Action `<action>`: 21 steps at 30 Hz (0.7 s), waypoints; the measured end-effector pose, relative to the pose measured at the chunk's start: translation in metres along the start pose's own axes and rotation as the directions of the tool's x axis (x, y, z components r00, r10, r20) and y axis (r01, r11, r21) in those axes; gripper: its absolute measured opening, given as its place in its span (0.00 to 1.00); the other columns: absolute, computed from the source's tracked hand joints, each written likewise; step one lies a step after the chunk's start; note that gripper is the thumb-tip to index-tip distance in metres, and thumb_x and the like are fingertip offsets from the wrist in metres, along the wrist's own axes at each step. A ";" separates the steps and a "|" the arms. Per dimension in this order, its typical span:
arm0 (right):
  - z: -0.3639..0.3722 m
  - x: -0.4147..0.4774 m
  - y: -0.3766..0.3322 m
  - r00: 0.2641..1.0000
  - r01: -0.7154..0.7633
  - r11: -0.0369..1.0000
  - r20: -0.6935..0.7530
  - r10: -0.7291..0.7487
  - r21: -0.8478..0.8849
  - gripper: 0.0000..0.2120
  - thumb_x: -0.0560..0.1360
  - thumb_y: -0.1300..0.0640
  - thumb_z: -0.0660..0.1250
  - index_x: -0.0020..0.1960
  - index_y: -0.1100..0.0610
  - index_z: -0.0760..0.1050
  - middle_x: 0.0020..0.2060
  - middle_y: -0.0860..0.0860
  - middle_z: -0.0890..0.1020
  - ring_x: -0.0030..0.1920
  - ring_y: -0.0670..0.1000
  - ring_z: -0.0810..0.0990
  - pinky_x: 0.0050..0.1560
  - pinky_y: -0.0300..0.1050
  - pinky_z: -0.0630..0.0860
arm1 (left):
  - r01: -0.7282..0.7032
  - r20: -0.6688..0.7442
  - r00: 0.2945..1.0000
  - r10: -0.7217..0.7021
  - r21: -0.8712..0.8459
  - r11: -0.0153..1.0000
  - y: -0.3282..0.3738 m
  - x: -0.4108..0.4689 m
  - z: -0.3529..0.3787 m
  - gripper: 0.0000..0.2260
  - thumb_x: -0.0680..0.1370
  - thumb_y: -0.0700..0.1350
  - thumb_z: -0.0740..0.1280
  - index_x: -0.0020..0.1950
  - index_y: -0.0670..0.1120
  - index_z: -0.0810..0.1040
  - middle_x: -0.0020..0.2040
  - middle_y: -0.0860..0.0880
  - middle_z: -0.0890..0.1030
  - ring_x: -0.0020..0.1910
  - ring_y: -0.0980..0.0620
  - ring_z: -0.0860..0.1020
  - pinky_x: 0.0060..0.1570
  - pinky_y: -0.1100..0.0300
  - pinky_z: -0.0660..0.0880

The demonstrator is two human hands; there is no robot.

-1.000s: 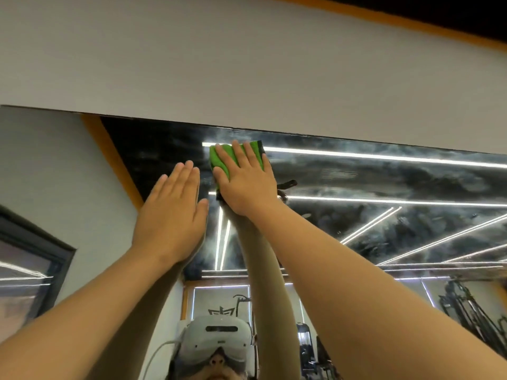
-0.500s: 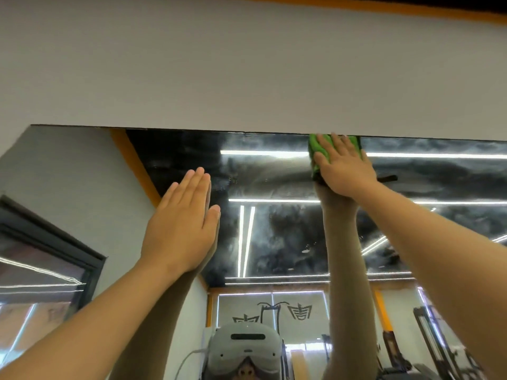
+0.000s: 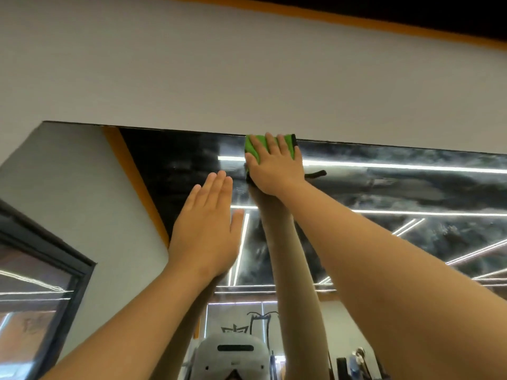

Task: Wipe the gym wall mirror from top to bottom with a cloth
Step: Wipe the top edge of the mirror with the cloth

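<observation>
The wall mirror fills the lower half of the head view, smeared with cloudy streaks. A green cloth lies flat against the glass right at the mirror's top edge. My right hand presses on the cloth with fingers spread over it, so only its upper corners show. My left hand rests flat on the glass below and left of the cloth, fingers together, holding nothing.
A plain grey wall runs above the mirror, with an orange band near the ceiling. The mirror reflects ceiling light strips, a dark window frame at left, my headset and gym machines at lower right.
My right hand slid the cloth right along the top edge, then back left toward my left hand. The left hand stayed flat on the glass.
</observation>
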State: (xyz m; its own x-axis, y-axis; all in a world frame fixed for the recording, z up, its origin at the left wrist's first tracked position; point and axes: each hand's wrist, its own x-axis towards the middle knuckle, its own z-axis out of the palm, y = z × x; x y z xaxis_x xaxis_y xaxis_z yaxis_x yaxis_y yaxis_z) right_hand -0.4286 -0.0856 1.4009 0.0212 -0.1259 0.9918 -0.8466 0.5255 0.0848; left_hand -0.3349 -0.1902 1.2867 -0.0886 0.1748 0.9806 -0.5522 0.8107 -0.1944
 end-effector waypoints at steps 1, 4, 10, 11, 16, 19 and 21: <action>-0.001 0.004 0.003 1.000 0.023 1.000 -0.003 -0.023 -0.008 0.25 0.84 0.44 0.43 0.80 0.44 0.43 0.81 0.50 0.45 0.80 0.52 0.40 0.77 0.57 0.36 | -0.001 0.002 1.000 0.001 0.004 1.000 0.000 0.000 0.000 0.40 0.71 0.58 0.26 0.82 0.46 0.40 0.82 0.49 0.41 0.81 0.53 0.40 0.76 0.58 0.35; -0.004 0.013 0.016 0.995 0.094 0.992 -0.009 -0.095 -0.081 0.25 0.84 0.43 0.43 0.80 0.42 0.45 0.81 0.48 0.48 0.80 0.50 0.42 0.75 0.55 0.31 | 0.006 0.011 1.000 -0.005 -0.014 1.000 0.000 0.000 0.000 0.41 0.69 0.59 0.25 0.82 0.47 0.39 0.82 0.50 0.40 0.80 0.54 0.38 0.76 0.59 0.34; -0.015 0.019 0.057 0.993 0.121 0.990 0.027 -0.119 -0.067 0.27 0.84 0.44 0.45 0.81 0.46 0.44 0.81 0.51 0.48 0.80 0.50 0.44 0.78 0.50 0.39 | -0.005 0.008 1.000 0.005 -0.048 0.999 0.000 -0.001 -0.003 0.42 0.69 0.61 0.26 0.82 0.47 0.40 0.82 0.51 0.41 0.80 0.56 0.38 0.73 0.62 0.32; -0.018 0.017 0.067 0.994 0.102 0.992 0.032 -0.100 -0.067 0.27 0.84 0.45 0.45 0.81 0.47 0.43 0.81 0.51 0.48 0.80 0.50 0.44 0.78 0.49 0.40 | -0.004 0.008 1.000 0.004 -0.049 0.999 0.000 -0.001 -0.003 0.42 0.69 0.61 0.26 0.82 0.47 0.41 0.82 0.52 0.41 0.80 0.57 0.38 0.73 0.63 0.31; -0.027 0.002 0.113 0.999 -0.053 0.992 0.004 0.054 -0.111 0.27 0.85 0.45 0.44 0.81 0.49 0.43 0.81 0.52 0.48 0.80 0.51 0.45 0.78 0.49 0.40 | -0.001 0.007 1.000 0.002 -0.054 0.999 -0.001 -0.001 -0.001 0.41 0.70 0.61 0.26 0.82 0.48 0.41 0.82 0.52 0.42 0.80 0.57 0.39 0.73 0.63 0.31; -0.030 -0.001 0.123 0.998 -0.067 0.994 -0.003 0.067 -0.087 0.29 0.84 0.42 0.47 0.81 0.49 0.46 0.80 0.52 0.50 0.80 0.50 0.45 0.78 0.51 0.40 | 0.001 0.008 1.000 -0.001 -0.056 0.998 -0.001 -0.001 0.000 0.41 0.71 0.61 0.27 0.82 0.48 0.41 0.82 0.52 0.42 0.80 0.57 0.39 0.73 0.63 0.32; -0.034 0.004 0.126 0.999 -0.037 0.997 0.025 0.039 -0.064 0.31 0.82 0.39 0.50 0.81 0.50 0.48 0.80 0.54 0.50 0.80 0.53 0.44 0.78 0.53 0.42 | 0.003 0.007 1.000 -0.003 -0.061 0.998 -0.001 -0.002 -0.001 0.41 0.70 0.62 0.26 0.82 0.48 0.40 0.82 0.52 0.41 0.80 0.57 0.38 0.73 0.63 0.31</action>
State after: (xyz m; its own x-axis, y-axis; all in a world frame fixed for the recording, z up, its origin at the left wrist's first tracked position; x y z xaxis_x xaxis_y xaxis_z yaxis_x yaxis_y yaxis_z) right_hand -0.5175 0.0087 1.4190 -0.0251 -0.1266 0.9916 -0.8110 0.5826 0.0538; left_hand -0.3338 -0.1907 1.2852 -0.0928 0.1689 0.9813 -0.5011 0.8437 -0.1926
